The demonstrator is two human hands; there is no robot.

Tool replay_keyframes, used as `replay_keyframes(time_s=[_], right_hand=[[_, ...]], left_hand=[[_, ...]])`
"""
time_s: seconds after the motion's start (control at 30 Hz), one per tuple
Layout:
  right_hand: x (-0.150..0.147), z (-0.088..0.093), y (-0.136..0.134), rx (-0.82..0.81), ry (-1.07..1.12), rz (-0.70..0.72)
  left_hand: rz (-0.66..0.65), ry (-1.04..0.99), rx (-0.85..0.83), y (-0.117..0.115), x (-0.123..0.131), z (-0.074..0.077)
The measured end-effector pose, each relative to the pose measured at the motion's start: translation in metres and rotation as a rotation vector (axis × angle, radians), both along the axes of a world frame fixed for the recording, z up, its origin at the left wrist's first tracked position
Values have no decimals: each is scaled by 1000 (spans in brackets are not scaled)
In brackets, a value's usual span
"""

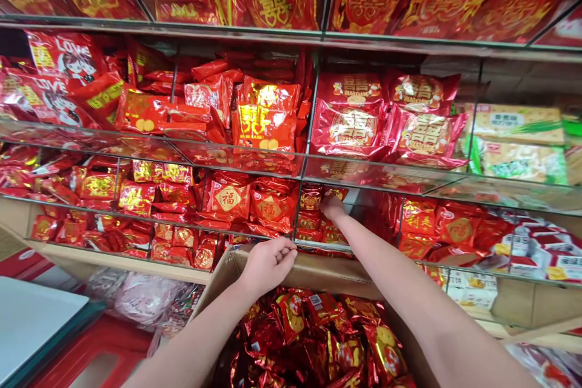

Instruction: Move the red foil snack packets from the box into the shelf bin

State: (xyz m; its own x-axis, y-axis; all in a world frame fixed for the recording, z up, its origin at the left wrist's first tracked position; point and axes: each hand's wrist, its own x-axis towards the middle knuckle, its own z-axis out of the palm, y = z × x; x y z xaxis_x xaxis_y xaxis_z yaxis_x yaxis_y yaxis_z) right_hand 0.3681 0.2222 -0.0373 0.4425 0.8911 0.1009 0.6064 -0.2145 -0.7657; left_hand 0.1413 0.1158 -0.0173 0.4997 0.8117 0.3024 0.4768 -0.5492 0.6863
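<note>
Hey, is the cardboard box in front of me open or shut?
Open: red packets show inside the cardboard box, with no flap across them.

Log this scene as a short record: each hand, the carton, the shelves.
Right hand: inside a shelf compartment, at small red packets; grip unclear
Left hand: fingers curled, over the carton's far side; nothing visible in it
Carton: open, below the hands, holding red-and-gold packets
Shelves: tiered, divided, mostly red packs
Odd ones out: green-and-white packs, at right
</note>
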Motion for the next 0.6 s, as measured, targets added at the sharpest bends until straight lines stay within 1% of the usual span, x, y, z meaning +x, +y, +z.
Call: replay_keyframes(time_s=[0.1, 0.23, 0.4, 0.6], right_hand=[[5, -3, 2, -27, -31, 9], [3, -1, 1, -47, -25, -8], [-2, 3, -1, -45, -12, -47], [-2, 2, -3, -39, 5, -40]], left_hand=[[4, 6, 3, 1, 0, 1], [5, 12, -32, 2, 1, 3], [8, 12, -33, 0, 2, 3], [19, 22, -14, 1, 3, 2]])
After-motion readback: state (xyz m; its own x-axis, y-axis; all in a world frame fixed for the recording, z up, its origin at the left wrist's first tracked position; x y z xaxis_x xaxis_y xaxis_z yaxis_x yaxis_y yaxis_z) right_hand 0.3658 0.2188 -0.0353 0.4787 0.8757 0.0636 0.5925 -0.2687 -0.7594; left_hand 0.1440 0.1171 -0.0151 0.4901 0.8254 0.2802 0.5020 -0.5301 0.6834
